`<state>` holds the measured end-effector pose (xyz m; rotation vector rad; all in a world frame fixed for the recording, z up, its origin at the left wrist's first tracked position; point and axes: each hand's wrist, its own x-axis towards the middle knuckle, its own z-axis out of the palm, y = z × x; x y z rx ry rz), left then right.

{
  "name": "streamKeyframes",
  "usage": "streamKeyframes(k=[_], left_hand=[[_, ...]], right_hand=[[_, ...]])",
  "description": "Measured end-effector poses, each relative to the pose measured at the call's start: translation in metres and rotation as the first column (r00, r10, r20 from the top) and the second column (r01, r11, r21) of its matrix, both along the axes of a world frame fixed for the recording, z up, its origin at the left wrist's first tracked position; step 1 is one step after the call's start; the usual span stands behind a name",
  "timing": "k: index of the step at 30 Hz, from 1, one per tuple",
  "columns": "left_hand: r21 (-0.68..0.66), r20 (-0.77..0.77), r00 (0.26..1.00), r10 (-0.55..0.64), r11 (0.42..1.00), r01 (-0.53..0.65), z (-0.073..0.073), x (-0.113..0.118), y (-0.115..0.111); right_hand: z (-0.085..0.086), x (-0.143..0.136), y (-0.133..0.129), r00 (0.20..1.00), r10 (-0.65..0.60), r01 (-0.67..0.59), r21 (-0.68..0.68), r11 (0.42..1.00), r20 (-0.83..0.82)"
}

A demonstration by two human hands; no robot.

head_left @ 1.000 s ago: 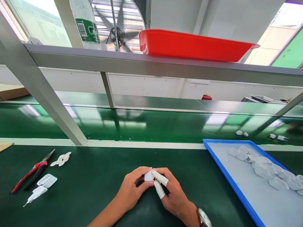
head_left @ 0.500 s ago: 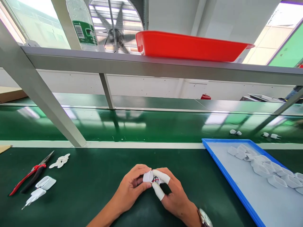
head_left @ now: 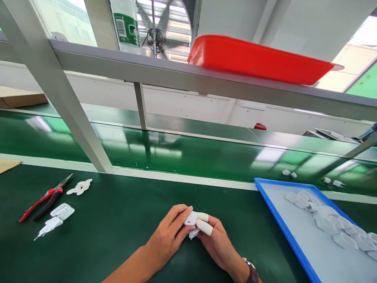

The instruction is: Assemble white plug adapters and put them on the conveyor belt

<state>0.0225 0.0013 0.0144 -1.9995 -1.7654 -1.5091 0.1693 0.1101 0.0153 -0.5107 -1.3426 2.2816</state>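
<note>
Green bench matting lies under both hands, left hand [head_left: 169, 237] and right hand [head_left: 216, 243] now pinching the small white plug [head_left: 191, 220] closed, its wires no longer showing.

Both hands meet at the near middle of the tabletop [head_left: 123, 220], the left hand [head_left: 171, 237] and right hand [head_left: 216, 243] touching a small part [head_left: 191, 219] between their fingers [head_left: 203, 216]. Far to the left lie pliers [head_left: 44, 197], with plugs [head_left: 57, 218] just before them and small pieces [head_left: 79, 187] to their right. To the right lies a tray [head_left: 282, 232] holding shells [head_left: 330, 222]. Behind the tabletop runs a belt [head_left: 191, 155]. Above it, a shelf [head_left: 176, 76] carries a bin [head_left: 259, 59] and a bottle [head_left: 126, 25].
</note>
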Motion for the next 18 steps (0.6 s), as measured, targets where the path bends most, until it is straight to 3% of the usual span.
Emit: streamKeyframes(k=[3,5,6,8,11,15,18], left_hand=[[0.004,0.012,1.000,-0.024,1.000,0.024,0.002,-0.004,0.001],[-0.017,0.016,0.999,-0.030,0.999,0.031,0.003,-0.007,0.001],[-0.038,0.004,1.000,-0.029,0.999,0.029,0.003,-0.008,0.001],[-0.095,-0.055,0.998,-0.015,0.995,0.009,0.002,-0.008,-0.001],[-0.210,-0.121,0.993,-0.006,0.978,-0.019,-0.002,-0.009,0.001],[-0.343,-0.053,0.991,0.119,0.930,-0.130,0.000,-0.036,0.029],[-0.344,-0.061,0.958,0.281,0.895,-0.285,0.009,-0.081,0.069]], right_hand=[[-0.002,-0.001,0.002,0.999,-0.010,0.009,0.015,1.000,0.038],[-0.005,-0.001,0.003,0.993,-0.059,0.038,0.196,0.980,0.101],[-0.006,-0.001,0.003,0.987,-0.101,0.052,0.336,0.940,0.128],[-0.009,0.000,0.003,0.975,-0.177,0.052,0.631,0.774,0.138],[-0.009,0.004,0.006,0.975,-0.221,0.064,0.897,0.438,0.038],[-0.004,0.012,0.020,0.934,-0.279,0.247,0.967,0.056,-0.222],[-0.008,0.015,0.030,0.911,-0.301,0.251,0.958,-0.141,-0.283]])
